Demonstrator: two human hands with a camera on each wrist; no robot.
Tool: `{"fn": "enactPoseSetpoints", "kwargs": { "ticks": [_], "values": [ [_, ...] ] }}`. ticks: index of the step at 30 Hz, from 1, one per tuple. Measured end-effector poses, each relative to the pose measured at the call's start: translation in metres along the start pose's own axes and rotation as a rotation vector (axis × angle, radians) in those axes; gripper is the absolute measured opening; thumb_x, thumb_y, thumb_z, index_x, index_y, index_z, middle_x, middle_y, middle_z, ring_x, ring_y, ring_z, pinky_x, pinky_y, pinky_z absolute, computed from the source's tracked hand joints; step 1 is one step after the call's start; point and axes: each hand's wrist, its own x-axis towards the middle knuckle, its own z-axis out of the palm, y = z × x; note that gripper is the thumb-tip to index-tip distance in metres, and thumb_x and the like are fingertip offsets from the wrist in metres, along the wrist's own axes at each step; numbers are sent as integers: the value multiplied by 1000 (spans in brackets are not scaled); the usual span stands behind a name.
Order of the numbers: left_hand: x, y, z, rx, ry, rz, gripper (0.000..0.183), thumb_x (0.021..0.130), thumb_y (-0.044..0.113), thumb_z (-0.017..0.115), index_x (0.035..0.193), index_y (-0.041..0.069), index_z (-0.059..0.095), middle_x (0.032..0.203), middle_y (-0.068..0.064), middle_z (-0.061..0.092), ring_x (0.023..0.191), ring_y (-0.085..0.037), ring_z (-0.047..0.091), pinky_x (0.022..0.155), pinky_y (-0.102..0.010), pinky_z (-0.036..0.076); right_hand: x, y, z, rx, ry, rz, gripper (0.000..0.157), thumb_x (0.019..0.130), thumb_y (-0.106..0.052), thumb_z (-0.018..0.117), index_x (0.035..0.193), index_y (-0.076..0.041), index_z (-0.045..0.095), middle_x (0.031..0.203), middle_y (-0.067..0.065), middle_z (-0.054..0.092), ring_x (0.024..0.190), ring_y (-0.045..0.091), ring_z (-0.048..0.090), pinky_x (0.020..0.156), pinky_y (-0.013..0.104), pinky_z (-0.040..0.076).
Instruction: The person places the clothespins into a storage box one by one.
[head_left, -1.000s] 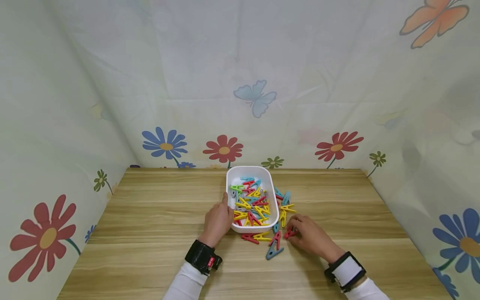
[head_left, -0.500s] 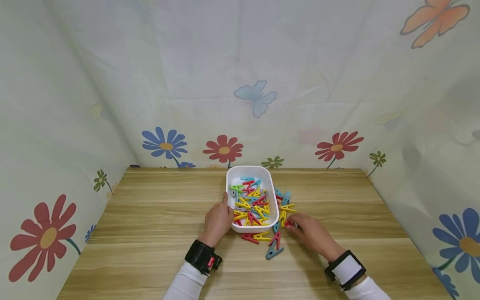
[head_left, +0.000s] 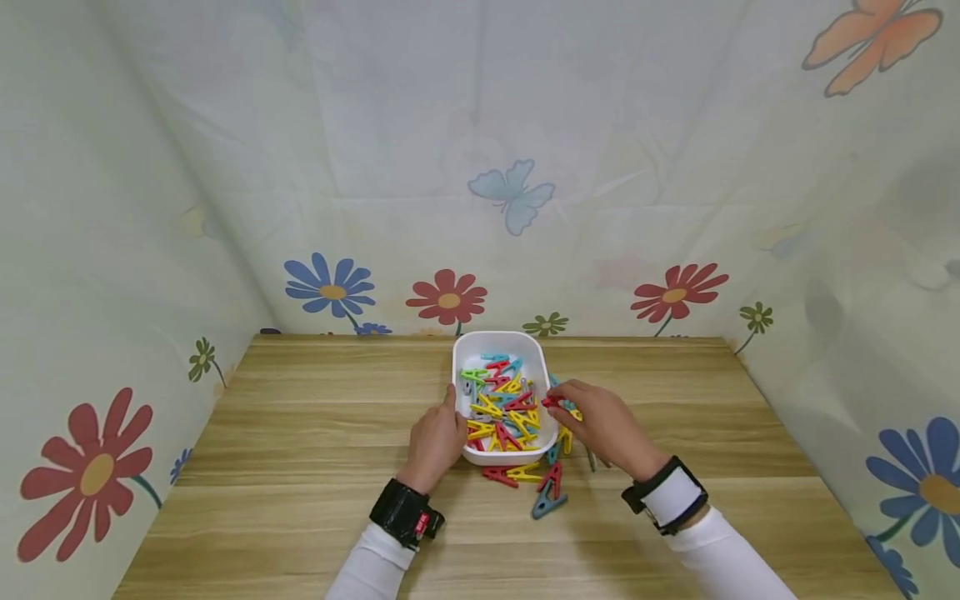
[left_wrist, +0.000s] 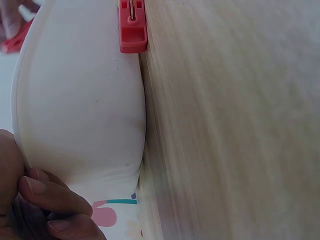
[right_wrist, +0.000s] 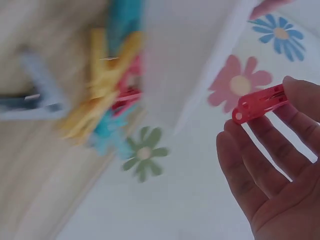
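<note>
A white plastic box full of red, yellow, blue, green and grey clothespins stands on the table. My left hand grips the box at its left side; in the left wrist view its fingers lie against the outer wall. My right hand is at the box's right rim, pinching a red clothespin between thumb and fingertips. Under and beside that hand, yellow clothespins and blue ones lie along the box's right side, partly hidden in the head view.
In front of the box lie a red clothespin, a yellow one and a grey-blue one. A grey clothespin lies right of the pile. A flower-printed curtain surrounds the wooden table.
My right hand has picked up the red clothespin and carried it up and left to the box's rim, uncovering a grey clothespin. My left hand has stayed on the box.
</note>
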Motion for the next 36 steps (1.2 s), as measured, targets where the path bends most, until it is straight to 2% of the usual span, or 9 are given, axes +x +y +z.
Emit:
{"fn": "enactPoseSetpoints", "kwargs": {
  "ticks": [4, 9, 11, 13, 15, 17, 20, 28, 36],
  "values": [
    [0, -1, 1, 3, 6, 9, 54, 91, 17, 52, 138, -2, 34, 55, -1, 44, 46, -15, 41, 41, -31, 34, 25, -16, -2, -7, -9, -63, 27, 84, -28, 67, 106, -13, 63, 99, -2, 61, 83, 13, 57, 71, 35, 51],
    [0, -2, 3, 6, 25, 29, 53, 91, 17, 52, 138, -3, 35, 55, -2, 44, 46, -15, 41, 41, -31, 34, 47, -25, 12, -35, -18, -104, 26, 82, -25, 69, 104, -13, 64, 97, -1, 61, 83, 16, 57, 73, 35, 50],
    [0, -2, 4, 5, 30, 38, 53, 91, 17, 52, 137, -3, 35, 56, -2, 45, 46, -14, 42, 41, -31, 35, 51, -27, 19, -35, -34, -104, 27, 82, -25, 69, 105, -13, 63, 98, 0, 61, 84, 16, 57, 74, 35, 50],
    [-1, -3, 6, 7, 37, 46, 53, 91, 16, 52, 137, -3, 36, 58, -3, 46, 47, -14, 43, 41, -32, 36, 53, -29, 26, -9, -68, -80, 37, 83, -30, 68, 115, -14, 60, 107, 3, 60, 92, 17, 57, 78, 37, 50],
    [-1, -3, 7, 10, 44, 55, 53, 90, 16, 52, 137, -3, 36, 59, -4, 48, 47, -14, 43, 41, -32, 37, 54, -31, 32, 21, -115, -46, 53, 84, -38, 65, 130, -15, 49, 124, 6, 54, 107, 21, 51, 86, 43, 46],
    [-1, -3, 7, 8, 57, 63, 52, 90, 15, 53, 136, -3, 37, 60, -5, 50, 48, -13, 44, 42, -33, 38, 53, -32, 35, 46, -152, -13, 69, 85, -45, 61, 142, -19, 33, 140, 9, 39, 121, 26, 40, 94, 50, 38],
    [-2, -4, 7, 12, 71, 71, 52, 89, 16, 53, 136, -3, 38, 59, -4, 50, 47, -13, 44, 42, -34, 38, 51, -32, 37, 37, -173, 8, 84, 83, -53, 59, 148, -23, 15, 150, 9, 20, 131, 30, 24, 100, 57, 27],
    [-1, -5, 6, 23, 73, 64, 54, 89, 17, 54, 136, -3, 38, 60, -4, 49, 48, -14, 44, 41, -34, 38, 41, -22, 19, 30, -106, 8, 82, 82, -47, 63, 146, -16, 23, 148, 15, 22, 128, 36, 29, 99, 61, 24],
    [-1, -4, 3, 23, 70, 62, 54, 88, 15, 54, 136, -3, 37, 59, -4, 48, 48, -15, 44, 42, -34, 38, 18, 13, -3, -4, -52, 62, 74, 84, -37, 64, 144, -13, 27, 146, 20, 23, 126, 41, 28, 97, 64, 24]
  ]
}}
